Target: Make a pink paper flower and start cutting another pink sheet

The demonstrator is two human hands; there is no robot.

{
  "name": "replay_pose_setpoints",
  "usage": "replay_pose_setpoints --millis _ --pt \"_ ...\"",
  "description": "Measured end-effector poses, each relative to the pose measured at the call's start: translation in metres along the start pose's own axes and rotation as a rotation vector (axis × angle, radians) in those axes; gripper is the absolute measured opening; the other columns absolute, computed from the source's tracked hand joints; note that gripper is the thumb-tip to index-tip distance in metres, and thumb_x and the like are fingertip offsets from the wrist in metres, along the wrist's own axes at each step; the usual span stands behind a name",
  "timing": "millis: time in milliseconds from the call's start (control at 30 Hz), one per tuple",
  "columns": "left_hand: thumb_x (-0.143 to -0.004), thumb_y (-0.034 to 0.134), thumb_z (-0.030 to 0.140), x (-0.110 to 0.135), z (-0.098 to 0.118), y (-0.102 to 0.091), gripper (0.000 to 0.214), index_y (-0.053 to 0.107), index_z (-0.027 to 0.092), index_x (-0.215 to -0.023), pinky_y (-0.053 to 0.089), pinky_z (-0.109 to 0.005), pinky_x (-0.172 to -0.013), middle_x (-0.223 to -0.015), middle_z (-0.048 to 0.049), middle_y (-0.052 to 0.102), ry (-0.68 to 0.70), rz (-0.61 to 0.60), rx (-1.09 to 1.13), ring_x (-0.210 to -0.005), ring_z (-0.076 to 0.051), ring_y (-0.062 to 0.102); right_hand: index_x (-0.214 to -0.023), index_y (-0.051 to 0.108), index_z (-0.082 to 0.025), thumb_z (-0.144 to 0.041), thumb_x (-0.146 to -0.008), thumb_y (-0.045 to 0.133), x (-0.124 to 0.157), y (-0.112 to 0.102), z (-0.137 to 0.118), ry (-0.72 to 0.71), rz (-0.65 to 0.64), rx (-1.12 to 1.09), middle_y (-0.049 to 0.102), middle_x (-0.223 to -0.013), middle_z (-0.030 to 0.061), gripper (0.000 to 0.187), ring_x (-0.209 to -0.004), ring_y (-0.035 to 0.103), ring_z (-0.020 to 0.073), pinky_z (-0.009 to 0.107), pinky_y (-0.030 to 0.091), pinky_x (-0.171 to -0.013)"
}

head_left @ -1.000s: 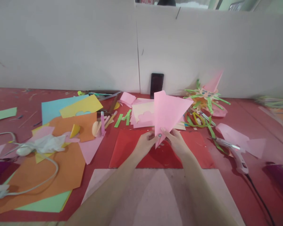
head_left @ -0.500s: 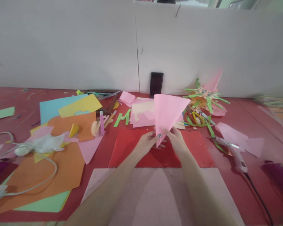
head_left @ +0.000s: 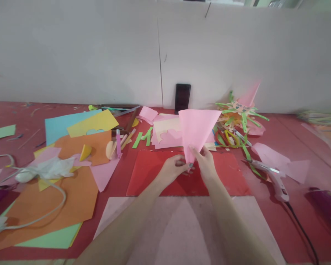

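A pink paper cone is held up over the red sheet, its wide end up and away from me and its point down. My left hand pinches the cone near its tip between thumb and fingers. My right hand grips the cone's right side a little higher, thumb in front. The fingers behind the paper are partly hidden. Below the red sheet lies a pale pink board, under my forearms.
Orange paper, other coloured sheets and a white cord lie left. A black phone leans on the wall. Scissors, a decorated pink cone hat and a glue gun with a black cable are right.
The cone has turned slightly, its wide end now looking more rounded. My left hand has shifted a little right and down around the tip; both hands stay on the paper.
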State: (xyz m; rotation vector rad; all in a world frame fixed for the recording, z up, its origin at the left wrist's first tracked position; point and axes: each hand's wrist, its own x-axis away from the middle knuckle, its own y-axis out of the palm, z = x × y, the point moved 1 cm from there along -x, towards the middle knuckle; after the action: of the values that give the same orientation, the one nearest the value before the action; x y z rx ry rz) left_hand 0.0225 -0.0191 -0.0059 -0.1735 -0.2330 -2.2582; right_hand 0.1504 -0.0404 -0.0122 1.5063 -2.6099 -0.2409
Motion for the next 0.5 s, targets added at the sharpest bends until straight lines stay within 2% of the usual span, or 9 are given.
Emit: replay_pose_setpoints --millis 233,500 --pt "-0.074 0.061 0.034 0.0015 0.0032 0.0017 0.023 0.055 0.014 -0.082 0.054 -0.030 -0.065 -0.078 -0.0081 0.069 -0.028 0.021 -0.007 -0.067 -0.017 0.066 -0.088 0.060 -0.019 -0.039 -0.067 0.065 0.0021 0.0022 -0.0047 0.001 0.012 0.014 0.065 -0.089 0.0030 0.029 -0.084 0.057 0.0172 0.028 0.044 -0.075" --pt "-0.073 0.062 0.035 -0.0010 -0.0006 0.0000 0.025 0.055 0.014 -0.082 0.054 -0.031 -0.066 -0.078 -0.0079 0.069 -0.011 0.056 0.003 -0.068 -0.017 0.066 -0.091 0.057 -0.020 -0.035 -0.066 0.067 0.0031 0.0053 -0.0041 0.044 -0.102 -0.058 0.066 -0.090 0.0027 0.031 -0.082 0.059 0.0170 0.029 0.045 -0.071"
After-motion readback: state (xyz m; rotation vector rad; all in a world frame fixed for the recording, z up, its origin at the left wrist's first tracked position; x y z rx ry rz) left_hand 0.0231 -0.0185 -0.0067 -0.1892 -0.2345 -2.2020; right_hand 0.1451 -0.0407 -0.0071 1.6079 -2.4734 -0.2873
